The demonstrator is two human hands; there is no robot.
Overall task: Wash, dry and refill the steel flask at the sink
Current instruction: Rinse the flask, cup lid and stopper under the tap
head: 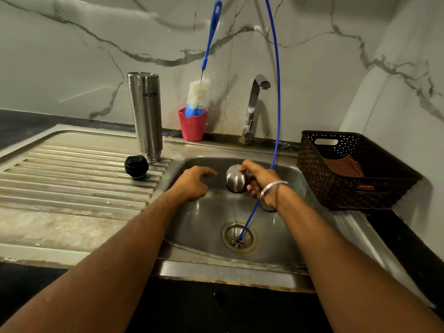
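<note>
Over the sink (276, 257), my right hand (260, 182) grips the steel cup (235, 179); my left hand (192, 182) hovers loosely curled, empty. The flask (145, 116) stands inverted on the drainboard, stopper (136, 167) beside it, seemingly washed and draining. Drying and refilling likely remain.

Flask (146, 116) brushed steel; sink (206, 212) dull metal; basket (348, 169) woven plastic.

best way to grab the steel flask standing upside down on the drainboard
Wrap the left hand around the middle of the steel flask, coming from the right, sink side. It stands mouth down on a narrow neck, so a low or top grip could tip it; the black cap sits by its base.
</note>
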